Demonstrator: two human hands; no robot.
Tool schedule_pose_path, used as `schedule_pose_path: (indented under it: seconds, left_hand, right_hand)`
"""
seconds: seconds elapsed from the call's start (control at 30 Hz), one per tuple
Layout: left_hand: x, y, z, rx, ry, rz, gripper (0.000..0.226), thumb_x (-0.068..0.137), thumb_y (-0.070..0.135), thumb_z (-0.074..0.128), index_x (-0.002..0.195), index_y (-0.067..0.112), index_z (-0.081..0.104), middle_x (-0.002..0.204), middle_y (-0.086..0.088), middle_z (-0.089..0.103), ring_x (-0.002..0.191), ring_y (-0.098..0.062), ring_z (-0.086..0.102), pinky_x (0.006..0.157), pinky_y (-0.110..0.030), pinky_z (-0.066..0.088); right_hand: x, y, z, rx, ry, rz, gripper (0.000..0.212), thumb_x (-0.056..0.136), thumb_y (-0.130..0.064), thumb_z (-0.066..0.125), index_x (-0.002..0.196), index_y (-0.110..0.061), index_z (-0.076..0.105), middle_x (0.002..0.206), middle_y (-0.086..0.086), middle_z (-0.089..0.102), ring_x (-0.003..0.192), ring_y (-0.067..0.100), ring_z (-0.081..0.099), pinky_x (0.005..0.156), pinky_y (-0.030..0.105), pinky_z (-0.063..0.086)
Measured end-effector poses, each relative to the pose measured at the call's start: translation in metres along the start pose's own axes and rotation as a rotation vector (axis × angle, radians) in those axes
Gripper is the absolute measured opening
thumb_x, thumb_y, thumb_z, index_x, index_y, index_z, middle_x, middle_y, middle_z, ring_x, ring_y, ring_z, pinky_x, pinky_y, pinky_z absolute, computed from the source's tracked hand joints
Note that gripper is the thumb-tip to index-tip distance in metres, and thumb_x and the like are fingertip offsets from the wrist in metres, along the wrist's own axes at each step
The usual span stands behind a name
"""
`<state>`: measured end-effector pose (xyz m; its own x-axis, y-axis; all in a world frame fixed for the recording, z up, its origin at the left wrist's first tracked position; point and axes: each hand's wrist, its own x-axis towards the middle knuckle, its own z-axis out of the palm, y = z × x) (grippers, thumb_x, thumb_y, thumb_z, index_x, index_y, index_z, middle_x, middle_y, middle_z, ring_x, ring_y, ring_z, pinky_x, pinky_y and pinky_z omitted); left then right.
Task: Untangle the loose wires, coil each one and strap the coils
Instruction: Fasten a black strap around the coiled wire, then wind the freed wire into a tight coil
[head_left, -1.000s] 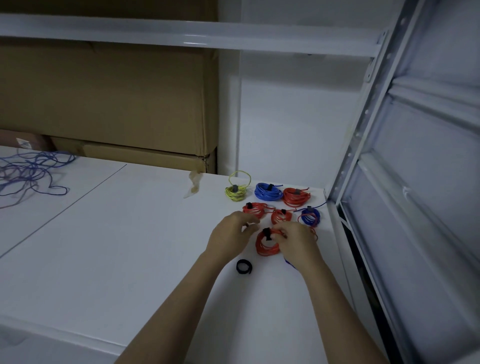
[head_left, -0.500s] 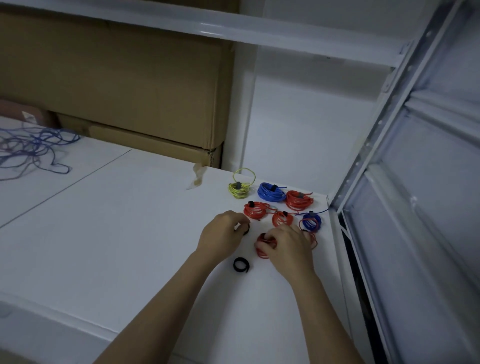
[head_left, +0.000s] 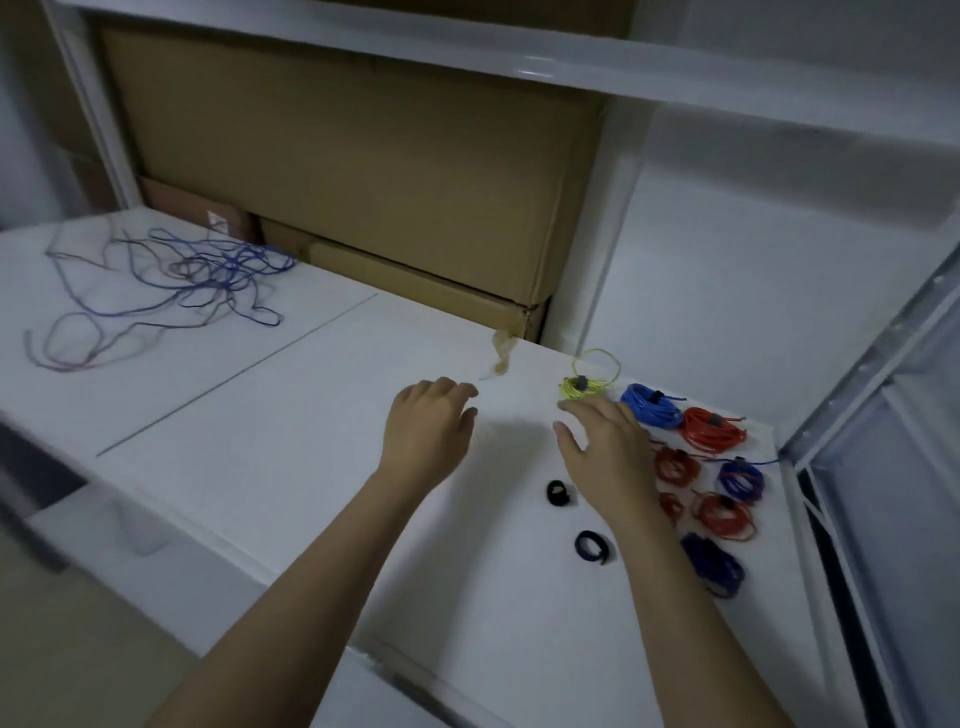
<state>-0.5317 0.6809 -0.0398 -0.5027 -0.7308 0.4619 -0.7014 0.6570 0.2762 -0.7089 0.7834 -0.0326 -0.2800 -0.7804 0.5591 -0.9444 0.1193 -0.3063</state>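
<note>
Head view: we read the white table (head_left: 260, 441) from its left end to its right; the edges are blurred, so fine detail is uncertain
Loose wires: the tangle of loose wires (head_left: 171, 291) lies at the far left, well apart from both hands; mostly blue strands with some darker or reddish ones; we cannot tell how many wires are knotted in it
Left hand: our left hand (head_left: 428, 431) hovers near mid-table, fingers relaxed and apart, holding nothing
Straps: two black straps (head_left: 558, 492) lie curled on the table between the forearms, the nearer one (head_left: 592, 546) just below the other; both look unused
Right hand: our right hand (head_left: 602, 452) is spread, fingers apart, holding nothing; it partly covers the coils beside it
Finished coils: at the right end sit the yellow coil (head_left: 582, 387), a blue coil (head_left: 652, 405), red coils (head_left: 714, 428) and more red and blue ones nearer us; several show a dark strap, though not all can be checked
Step in hand: we judge the next job is fetching one wire from the tangle
How to do it well: we should find a free end first; draw one strand out slowly while the other hand pins the rest, since thin wire tightens into knots if yanked; then wind even loops, and bring the coil back beside a strap before binding
</note>
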Motion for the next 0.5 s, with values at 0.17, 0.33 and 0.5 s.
schedule_pose_path:
  seconds: [0.17,0.33,0.5]
  left_hand:
    - [0.019,-0.093,-0.043,0.162,0.001,-0.12,0.035,0.097,0.028,0.05,0.13,0.017,0.055,0.124,-0.004,0.062,0.11,-0.027,0.057,0.09,-0.036,0.043]
    - [0.019,-0.202,-0.077,0.242,-0.07,-0.288,0.035,0.095,0.027,0.051,0.128,0.016,0.054,0.124,-0.005,0.06,0.113,-0.027,0.054,0.091,-0.036,0.041]
    - [0.013,-0.324,-0.126,0.317,-0.102,-0.345,0.037,0.095,0.026,0.05,0.13,0.015,0.053,0.125,-0.008,0.058,0.113,-0.03,0.054,0.091,-0.037,0.043]
  right_hand:
    - [0.054,-0.062,0.065,-0.02,-0.11,-0.103,0.03,0.092,-0.018,0.057,0.12,-0.01,0.063,0.119,0.011,0.061,0.11,0.033,0.05,0.089,0.041,0.042]
    - [0.094,-0.148,0.14,-0.035,-0.234,-0.174,0.034,0.095,-0.022,0.05,0.127,-0.012,0.056,0.124,0.009,0.057,0.113,0.029,0.047,0.089,0.038,0.041]
    - [0.133,-0.262,0.213,0.019,-0.273,-0.191,0.034,0.095,-0.022,0.051,0.127,-0.011,0.056,0.121,0.011,0.057,0.113,0.03,0.047,0.089,0.039,0.042]
